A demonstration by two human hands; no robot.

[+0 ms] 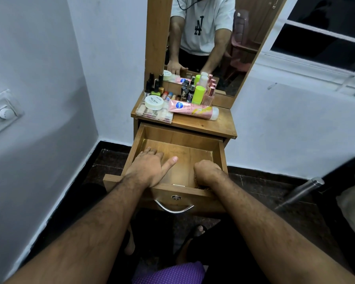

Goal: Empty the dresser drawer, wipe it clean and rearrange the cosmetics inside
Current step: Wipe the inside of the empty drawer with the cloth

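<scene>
Drawer [173, 138] pulled out from under the worktop [201, 125], floor bare wood, no cosmetics inside. Left hand [150, 168] lies flat on the drawer floor at the near-left corner, fingers straight and spread, thumb pointing toward the middle, holding nothing. Right hand [206, 173] is down in the near-right corner, fingers curled under in a fist; a bit of brownish material shows just below the knuckles, but can't tell if the hand grips it. Both forearms cross over the drawer front, which carries a round lock [176, 198] and a curved metal handle [174, 208]. Cosmetics sit on the worktop toward its back-left: clear compartment box [152, 114] at the left edge with a white round jar [154, 102] on top of it; pink tube [193, 109] lying on its side just right of the box, cap toward the right edge; neon-green bottle [199, 94] upright behind the tube; nail polish bottles [156, 87] and other small bottles in a row along the back edge against the mirror [213, 37]. Mirror reflects the person's torso in a white shirt and both arms. Left wall has a switch panel [3, 113]. Window [320, 37] upper right. Purple dotted cloth [170, 273] at the bottom of the view, between the arms.
</scene>
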